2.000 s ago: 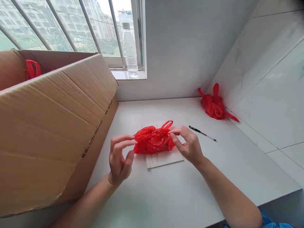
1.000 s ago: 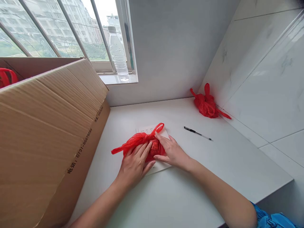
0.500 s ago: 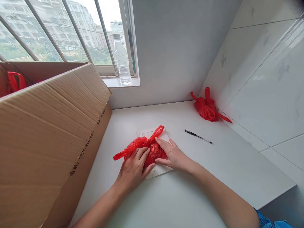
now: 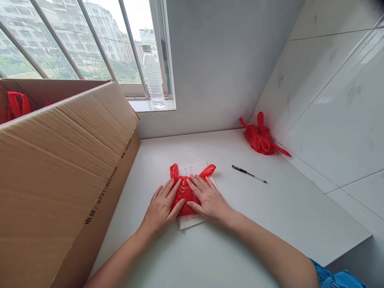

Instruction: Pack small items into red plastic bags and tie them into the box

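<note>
Left hand [image 4: 162,209] is lying flat on the bundle, fingers slightly spread and pressing down, with no pinch showing. Right hand [image 4: 207,199] is pressing the same way from the opposite side, its fingers angled in toward the left hand's. Neither hand is closing on anything.

Under both palms, a crumpled, glossy red plastic bag [image 4: 182,193] is sitting on a white printed sheet of paper [image 4: 194,167], its two loop handles [image 4: 208,171] rising past the fingertips toward the far end of the sheet. Whatever the bag holds is hidden by the film and fingers.

Working outward from the sheet: a slim black-and-silver pen [image 4: 249,174] is lying just to the right on the white table [image 4: 270,226]. Further right, a second knotted red plastic bag [image 4: 259,139] is resting against the white marble-patterned wall tile [image 4: 330,100]. To the left, a tall open cardboard box [image 4: 69,180] is standing close by, a red plastic bag [image 4: 15,106] showing inside. Beyond the sheet, a clear plastic water bottle [image 4: 153,78] is standing on the window sill [image 4: 150,105].

Risk: the slick film could slide on the smooth paper under uneven pressure, dragging the loose sheet along. Lifted palms could let the bag spring back up. A stray sideways sweep could send the pen rolling.
</note>
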Tool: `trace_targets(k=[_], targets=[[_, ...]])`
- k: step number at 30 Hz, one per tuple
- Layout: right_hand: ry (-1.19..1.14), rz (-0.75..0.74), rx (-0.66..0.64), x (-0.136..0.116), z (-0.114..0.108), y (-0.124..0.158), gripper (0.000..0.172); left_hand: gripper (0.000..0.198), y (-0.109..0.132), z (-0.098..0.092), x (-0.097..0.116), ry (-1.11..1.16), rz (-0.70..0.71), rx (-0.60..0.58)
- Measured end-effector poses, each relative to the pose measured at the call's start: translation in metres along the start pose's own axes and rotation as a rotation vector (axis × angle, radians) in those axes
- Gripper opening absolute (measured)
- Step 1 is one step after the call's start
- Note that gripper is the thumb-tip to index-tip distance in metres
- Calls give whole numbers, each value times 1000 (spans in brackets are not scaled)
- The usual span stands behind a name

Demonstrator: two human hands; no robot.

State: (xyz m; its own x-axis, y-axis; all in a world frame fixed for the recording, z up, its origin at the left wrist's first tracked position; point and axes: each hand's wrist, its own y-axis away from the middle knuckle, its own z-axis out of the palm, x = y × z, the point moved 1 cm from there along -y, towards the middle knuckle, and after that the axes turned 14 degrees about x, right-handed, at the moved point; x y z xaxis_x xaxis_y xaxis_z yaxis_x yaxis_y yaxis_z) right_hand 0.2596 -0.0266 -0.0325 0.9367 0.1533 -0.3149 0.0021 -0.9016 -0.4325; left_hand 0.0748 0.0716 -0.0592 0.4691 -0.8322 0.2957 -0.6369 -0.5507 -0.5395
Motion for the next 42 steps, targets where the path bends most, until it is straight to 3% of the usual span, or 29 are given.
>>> trace_targets(k=[4,10,16,19,23,25,28,31,33,37,39,42], targets=[[11,41,-81,1,2,1,70,56,1,1,0,-23,-32,-51],[7,51,-101,0,-1,-1,70,57,-1,-2,2,1,-70,-94],[-29,46,-76,1,0,0,67,52,-3,-5,6,110,-125,-50],[-83,26,3,4,-9,-2,61,48,-4,-12,7,315,-276,74],[-46,129,259,11,-32,-5,41,50,-7,-21,0,542,-605,329],[9,205,283,15,-39,-5,38,55,-8,-22,-4,509,-675,295],[56,305,159,20,-37,-3,43,64,-8,-21,-4,393,-617,111],[-20,310,80,19,-33,-2,28,56,-7,-22,1,381,-545,35],[-145,260,154,15,-36,-3,16,43,-6,-27,5,441,-514,137],[-266,156,457,5,-53,-2,17,27,-6,-37,14,416,-246,559],[-234,143,491,5,-57,-2,18,34,-6,-39,18,410,-130,604],[-154,126,381,9,-56,-2,14,45,-6,-38,20,529,-164,540]])
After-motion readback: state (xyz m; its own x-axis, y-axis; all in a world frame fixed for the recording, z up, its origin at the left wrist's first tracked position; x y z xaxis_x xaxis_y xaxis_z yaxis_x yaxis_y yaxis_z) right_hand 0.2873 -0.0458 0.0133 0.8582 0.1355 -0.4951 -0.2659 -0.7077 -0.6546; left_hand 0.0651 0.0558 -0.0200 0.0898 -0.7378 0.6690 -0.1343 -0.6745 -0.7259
